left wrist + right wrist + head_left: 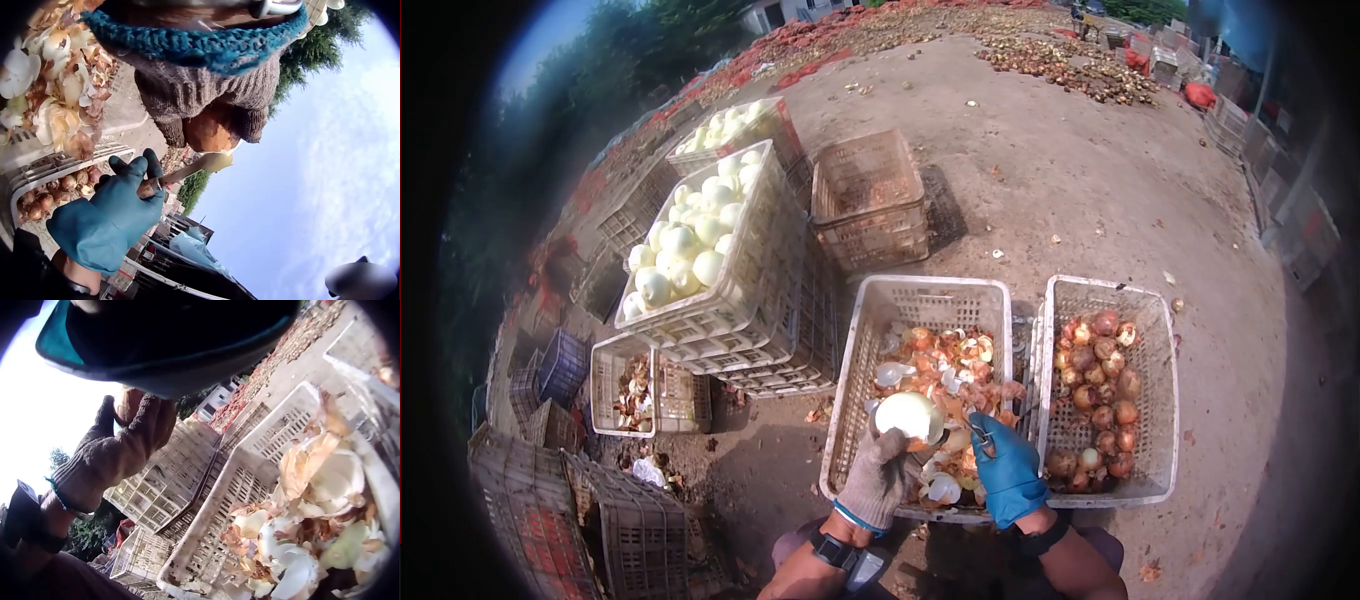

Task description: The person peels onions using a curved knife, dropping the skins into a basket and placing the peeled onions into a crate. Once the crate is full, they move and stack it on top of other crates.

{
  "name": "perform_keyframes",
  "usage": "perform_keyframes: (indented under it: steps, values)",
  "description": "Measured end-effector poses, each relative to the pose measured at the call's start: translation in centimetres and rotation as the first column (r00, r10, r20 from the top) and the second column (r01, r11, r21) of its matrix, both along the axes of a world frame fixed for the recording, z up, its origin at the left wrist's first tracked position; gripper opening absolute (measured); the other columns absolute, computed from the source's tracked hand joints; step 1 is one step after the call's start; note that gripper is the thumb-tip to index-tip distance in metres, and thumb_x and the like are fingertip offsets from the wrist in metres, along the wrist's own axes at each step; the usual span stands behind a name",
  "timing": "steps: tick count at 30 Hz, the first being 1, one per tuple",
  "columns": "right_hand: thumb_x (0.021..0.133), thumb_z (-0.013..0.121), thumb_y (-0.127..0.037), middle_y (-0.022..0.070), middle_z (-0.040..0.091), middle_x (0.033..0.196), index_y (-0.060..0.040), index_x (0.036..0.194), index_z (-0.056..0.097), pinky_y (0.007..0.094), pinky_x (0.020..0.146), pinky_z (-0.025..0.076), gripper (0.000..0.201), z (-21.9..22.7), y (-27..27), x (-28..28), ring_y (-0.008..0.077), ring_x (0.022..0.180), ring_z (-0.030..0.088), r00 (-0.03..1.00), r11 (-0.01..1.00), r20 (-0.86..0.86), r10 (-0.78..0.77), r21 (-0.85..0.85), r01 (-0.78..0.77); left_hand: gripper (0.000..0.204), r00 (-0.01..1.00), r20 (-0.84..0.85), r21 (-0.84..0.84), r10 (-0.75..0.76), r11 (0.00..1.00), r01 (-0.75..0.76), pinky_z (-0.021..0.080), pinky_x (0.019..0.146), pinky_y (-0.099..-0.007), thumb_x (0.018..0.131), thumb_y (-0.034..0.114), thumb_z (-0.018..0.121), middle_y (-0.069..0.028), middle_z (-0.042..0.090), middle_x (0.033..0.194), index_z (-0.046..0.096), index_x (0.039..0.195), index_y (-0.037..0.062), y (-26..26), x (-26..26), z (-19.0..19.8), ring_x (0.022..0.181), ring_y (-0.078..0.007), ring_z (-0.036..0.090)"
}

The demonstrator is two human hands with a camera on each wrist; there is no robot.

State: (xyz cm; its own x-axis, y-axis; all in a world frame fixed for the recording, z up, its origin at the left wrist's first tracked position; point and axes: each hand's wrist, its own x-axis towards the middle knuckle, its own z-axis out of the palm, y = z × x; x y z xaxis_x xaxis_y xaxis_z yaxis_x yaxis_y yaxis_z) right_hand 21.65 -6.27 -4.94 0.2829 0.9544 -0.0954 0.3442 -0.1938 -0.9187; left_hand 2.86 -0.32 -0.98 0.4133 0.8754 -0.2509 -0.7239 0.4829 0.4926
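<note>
Left hand (875, 482): fingers curled round the onion (908, 416), above the left crate (930, 282) of peelings. Right hand (1010, 475): fingers closed on the knife (187, 170). Shallow strokes, clear of the holding fingertips, probably waste least.

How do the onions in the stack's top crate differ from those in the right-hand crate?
The stacked onions look pale and peeled; the right-hand onions are mostly reddish-brown, with skins on. The stacked onions are heaped up near the rim of their crate, while the right-hand onions lie low in theirs. Both are roundish.
</note>
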Motion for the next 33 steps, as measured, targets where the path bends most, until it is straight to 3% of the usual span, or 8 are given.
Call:
perform_keyframes:
  steps: [1, 4, 13, 18, 22, 25, 29, 33]
  values:
    - [0.096, 0.071, -0.007, 0.0075, 0.077, 0.104, -0.0053, 0.133, 0.066, 0.0353, 0.073, 0.060, 0.037, -2.1, -0.2, 0.0, 0.0190, 0.085, 0.073, 0.925, 0.999, -0.378, -0.033, -0.002, 0.035, 0.055, 1.000, -0.014, 0.017, 0.003, 1.000, -0.002, 0.055, 0.111, -0.0486, 0.099, 0.011, 0.066, -0.0228, 0.059, 0.138, 0.043, 0.147, -0.0048, 0.0, -0.1, 0.1, 0.126, -0.0348, 0.063]
    - [0.101, 0.072, -0.014, 0.0042, 0.075, 0.113, -0.0009, 0.133, 0.065, 0.0301, 0.082, 0.059, 0.036, 0.7, 0.0, 0.5, 0.0118, 0.094, 0.069, 0.788, 0.978, -0.616, -0.003, -0.168, -0.128, 0.057, 0.997, -0.079, 0.031, 0.009, 1.000, -0.007, 0.053, 0.113, -0.0497, 0.095, 0.004, 0.062, -0.0218, 0.058, 0.138, 0.042, 0.147, -0.0049, 0.0, -0.6, 0.4, 0.128, -0.0356, 0.061]
    - [0.099, 0.074, -0.014, 0.0044, 0.074, 0.111, -0.0029, 0.136, 0.065, 0.0271, 0.089, 0.056, 0.040, 6.8, 0.7, 0.7, 0.0095, 0.097, 0.068, 0.748, 0.998, -0.663, -0.015, -0.060, -0.034, 0.088, 0.926, -0.365, 0.147, -0.094, 0.977, 0.156, 0.054, 0.104, -0.0348, 0.074, -0.006, 0.064, -0.0126, 0.054, 0.141, 0.037, 0.157, 0.0050, 0.0, -0.4, 2.8, 0.124, -0.0249, 0.060]
    - [0.096, 0.078, -0.012, 0.0007, 0.073, 0.094, -0.0025, 0.118, 0.073, 0.0246, 0.077, 0.055, 0.025, 9.1, -0.2, 0.4, 0.0065, 0.085, 0.066, 0.915, 0.976, -0.403, -0.003, 0.199, 0.090, 0.105, 0.830, -0.535, 0.174, -0.157, 0.941, 0.291, 0.061, 0.098, -0.0354, 0.057, -0.004, 0.057, -0.0141, 0.057, 0.141, 0.034, 0.159, 0.0062, 0.8, -0.5, 5.0, 0.128, -0.0264, 0.062]
    - [0.095, 0.080, -0.013, 0.0014, 0.071, 0.090, -0.0027, 0.109, 0.072, 0.0250, 0.070, 0.052, 0.019, 4.6, 0.0, -0.3, 0.0057, 0.080, 0.062, 0.983, 0.955, -0.179, -0.048, 0.280, 0.098, 0.079, 0.975, -0.173, 0.013, -0.142, 0.989, 0.146, 0.062, 0.098, -0.0394, 0.085, 0.006, 0.072, -0.0149, 0.055, 0.145, 0.036, 0.156, 0.0043, -0.3, -0.2, 1.0, 0.126, -0.0280, 0.064]
    - [0.095, 0.078, -0.011, 0.0042, 0.071, 0.092, -0.0052, 0.117, 0.072, 0.0284, 0.071, 0.054, 0.024, 2.7, 0.3, 0.8, 0.0106, 0.081, 0.066, 0.981, 0.950, -0.126, -0.147, 0.258, 0.175, 0.068, 0.961, -0.238, -0.016, -0.140, 0.990, 0.140, 0.056, 0.106, -0.0458, 0.090, 0.003, 0.063, -0.0157, 0.056, 0.138, 0.038, 0.153, 0.0045, -0.3, -0.7, 1.4, 0.126, -0.0307, 0.062]
    - [0.090, 0.075, -0.006, 0.0127, 0.072, 0.095, -0.0196, 0.137, 0.068, 0.0360, 0.073, 0.056, 0.050, 3.3, 0.7, 1.4, 0.0230, 0.080, 0.072, 0.990, 0.970, 0.129, -0.059, 0.243, 0.026, 0.065, 0.973, -0.215, 0.071, -0.084, 0.992, 0.101, 0.060, 0.099, -0.0412, 0.089, -0.002, 0.060, -0.0165, 0.056, 0.136, 0.040, 0.151, 0.0040, 0.4, -0.8, 2.3, 0.120, -0.0302, 0.065]
    - [0.089, 0.071, 0.002, 0.0137, 0.076, 0.101, -0.0153, 0.138, 0.068, 0.0368, 0.079, 0.059, 0.053, 4.5, -0.5, 1.3, 0.0248, 0.090, 0.076, 0.946, 0.966, 0.306, 0.106, 0.195, -0.171, 0.064, 0.976, -0.204, 0.119, -0.079, 0.987, 0.104, 0.059, 0.101, -0.0408, 0.090, 0.000, 0.062, -0.0169, 0.059, 0.135, 0.040, 0.150, 0.0017, 0.7, -1.5, 1.8, 0.119, -0.0298, 0.066]
